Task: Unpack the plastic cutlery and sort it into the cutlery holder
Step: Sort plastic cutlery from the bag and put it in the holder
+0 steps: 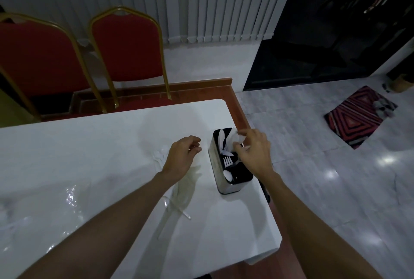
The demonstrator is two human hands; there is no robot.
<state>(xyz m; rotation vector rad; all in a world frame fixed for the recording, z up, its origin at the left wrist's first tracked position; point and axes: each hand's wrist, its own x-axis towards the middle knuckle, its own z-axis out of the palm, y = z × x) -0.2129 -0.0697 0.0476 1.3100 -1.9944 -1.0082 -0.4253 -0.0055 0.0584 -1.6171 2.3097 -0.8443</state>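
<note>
Open tabletop at middle left, clutter towards the right edge.
The table (89,144) lies bare across the frame's middle left. The holder (228,188) stands near its right edge, its far end covered by the right hand (255,155), which pinches a white piece (237,136). Loose cutlery (186,187) lies just left of the holder, and crumpled wrap (71,198) lies at lower left.

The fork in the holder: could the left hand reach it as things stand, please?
Probably yes: the left hand hovers just beside the holder, apparently empty, and the fork stands uncovered; the right hand pinches a white item farther back.
</note>
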